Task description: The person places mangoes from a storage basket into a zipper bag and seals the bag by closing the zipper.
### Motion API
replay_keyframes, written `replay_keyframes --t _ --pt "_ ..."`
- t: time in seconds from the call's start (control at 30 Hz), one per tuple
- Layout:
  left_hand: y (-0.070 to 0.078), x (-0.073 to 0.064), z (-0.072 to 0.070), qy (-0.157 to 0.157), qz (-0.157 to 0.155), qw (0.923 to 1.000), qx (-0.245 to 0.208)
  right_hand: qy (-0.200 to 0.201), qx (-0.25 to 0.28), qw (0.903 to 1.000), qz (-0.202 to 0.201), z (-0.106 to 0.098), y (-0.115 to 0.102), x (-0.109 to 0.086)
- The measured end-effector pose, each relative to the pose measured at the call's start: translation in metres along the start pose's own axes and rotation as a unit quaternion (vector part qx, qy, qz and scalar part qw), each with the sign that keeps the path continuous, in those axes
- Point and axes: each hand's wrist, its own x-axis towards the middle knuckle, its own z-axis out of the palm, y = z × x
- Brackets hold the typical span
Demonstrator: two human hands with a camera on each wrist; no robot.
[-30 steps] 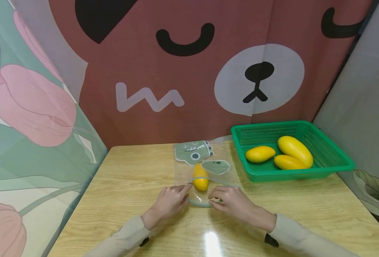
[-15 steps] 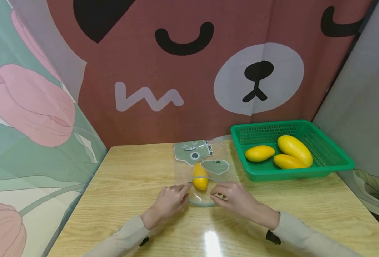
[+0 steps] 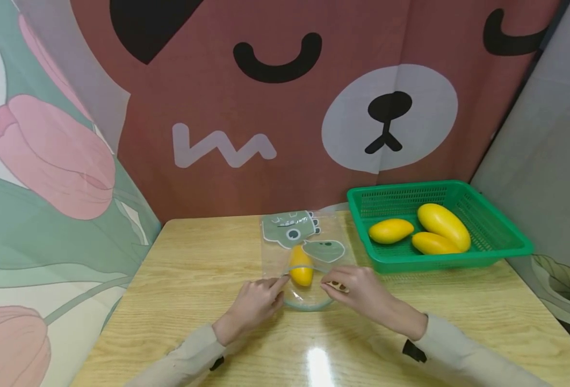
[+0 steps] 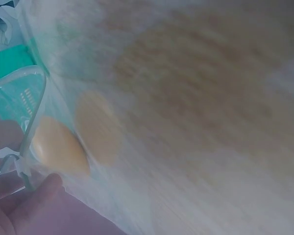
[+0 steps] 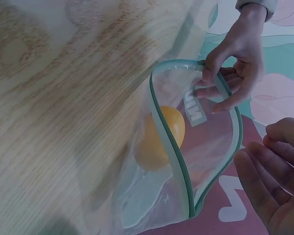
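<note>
A clear zip bag [image 3: 275,258] with green cartoon prints lies on the wooden table, its mouth towards me. Inside it, near the mouth, is one yellow mango [image 3: 301,275]. My left hand [image 3: 253,303] pinches the left side of the bag's rim, thumb and fingers on either side of the plastic in the right wrist view. Beside the rim's other side is my right hand [image 3: 357,295], its fingers loosely curled. In the right wrist view its fingertips are right at the green zip edge [image 5: 241,132], with nothing seen between them. The mouth gapes wide there.
A green plastic basket [image 3: 454,263] stands at the back right of the table [image 3: 207,258]. Three yellow mangoes [image 3: 391,231] lie in it. Behind the table hangs a cloth [image 3: 285,107] with a bear face, and a tulip-print cloth [image 3: 57,161] hangs on the left.
My right hand has moved a little right and away from me, off the near part of the bag's mouth. The left hand, bag and mango have stayed in place.
</note>
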Motion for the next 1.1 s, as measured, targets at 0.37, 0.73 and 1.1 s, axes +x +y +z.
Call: replay_keyframes --t 0.37,0.73,1.1 --pt "0.001 0.0 0.0 -0.003 -0.004 1.0 -0.004 -0.005 -0.001 0.9998 0.02 -0.006 0.005 0.002" --pt "0.001 0.0 0.0 -0.005 -0.008 0.9999 -0.005 0.008 0.017 0.9988 0.045 -0.01 0.013 0.002" --pt "0.0 0.0 0.001 0.0 -0.005 1.0 -0.002 0.001 0.01 0.997 0.077 -0.016 0.028 -0.003"
